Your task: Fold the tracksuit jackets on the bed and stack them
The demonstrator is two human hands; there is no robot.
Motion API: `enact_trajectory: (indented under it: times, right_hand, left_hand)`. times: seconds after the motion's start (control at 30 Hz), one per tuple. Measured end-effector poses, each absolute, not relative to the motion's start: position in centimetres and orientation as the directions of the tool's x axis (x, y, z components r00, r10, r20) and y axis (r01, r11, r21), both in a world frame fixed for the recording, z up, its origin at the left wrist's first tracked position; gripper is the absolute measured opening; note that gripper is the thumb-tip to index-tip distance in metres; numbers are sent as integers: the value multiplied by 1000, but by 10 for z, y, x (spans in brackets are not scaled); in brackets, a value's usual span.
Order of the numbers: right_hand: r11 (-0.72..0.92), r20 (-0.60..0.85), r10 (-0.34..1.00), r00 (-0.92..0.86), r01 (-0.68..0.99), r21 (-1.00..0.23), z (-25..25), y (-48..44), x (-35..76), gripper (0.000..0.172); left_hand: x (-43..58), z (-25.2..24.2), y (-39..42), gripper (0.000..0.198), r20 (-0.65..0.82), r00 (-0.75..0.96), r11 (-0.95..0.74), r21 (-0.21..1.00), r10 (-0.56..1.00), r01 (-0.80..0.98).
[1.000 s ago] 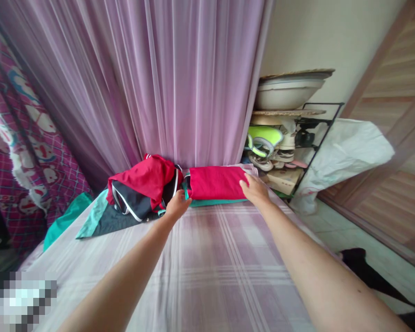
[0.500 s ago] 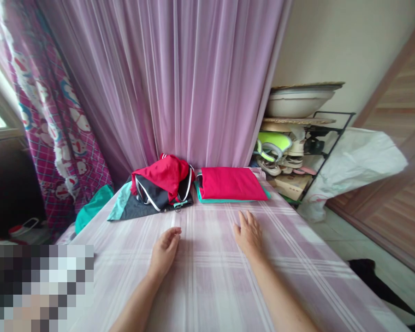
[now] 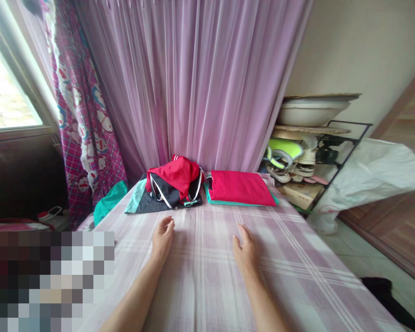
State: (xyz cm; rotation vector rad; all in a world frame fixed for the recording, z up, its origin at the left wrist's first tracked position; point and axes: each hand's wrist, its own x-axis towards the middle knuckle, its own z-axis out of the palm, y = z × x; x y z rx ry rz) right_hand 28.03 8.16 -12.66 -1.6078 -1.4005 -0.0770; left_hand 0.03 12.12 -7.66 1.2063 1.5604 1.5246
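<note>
Over the checked sheet (image 3: 207, 295), my left hand (image 3: 163, 237) is loosely curled, with no object visible in it. It is nearest a loose heap of red and black clothes (image 3: 183, 177) with white piping, lying at the far side on a dark and mint-green cloth (image 3: 135, 198). My right hand (image 3: 246, 246), thumb apart from its fingers, is open and empty. Beyond it lies a flat folded red garment (image 3: 242, 186) on top of a teal one (image 3: 224, 203). Both hands are apart from the clothes.
A purple curtain (image 3: 207, 92) hangs behind the clothes. At the right stands a rack (image 3: 349, 150) with a large basin (image 3: 313, 113), shoes and a box, beside a white plastic bag (image 3: 376, 170). Teal cloth (image 3: 110, 200) lies at the left edge. The lower left corner is pixelated.
The view has turned a little to the left, so the surroundings sit farther right. My left hand has moved slightly forward and my right hand slightly back. The clothes stay in place.
</note>
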Motion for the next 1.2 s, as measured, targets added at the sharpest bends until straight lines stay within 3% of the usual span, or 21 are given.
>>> enact_trajectory:
  times: [0.17,0.3,0.43,0.53,0.77,0.93,1.1,1.2]
  right_hand:
    - [122,543,762,353,745,-656,-123,83,280,41]
    - [110,531,769,357,744,-659,-121,83,279,40]
    - [118,539,772,337,757,-642,-119,82,279,40]
    - [107,547,765,340,770,-628,-116,81,277,40]
    - [89,541,773,332,787,-611,-114,81,276,39]
    - [85,507,806,305,789,-609,-117,82,279,39]
    - [60,511,783,354,775,-629,-112,82,274,40]
    - [52,483,804,348,768,-639,-112,82,276,42]
  left_hand:
    - [-28,-46,162,33,259,-357,16,790,897,613]
    - [-24,-11,199,31,365,-125,-44,422,922,906]
    - [-6,9,230,33,358,154,-192,73,921,979]
    - [0,15,249,33,339,269,-264,-61,902,963]
    - [-1,31,271,28,329,352,-337,-101,877,936]
    - [-8,40,247,32,281,286,-292,-19,916,956]
    - [-16,32,185,31,225,400,-413,12,889,911]
    - [-10,15,143,32,198,432,-459,116,880,881]
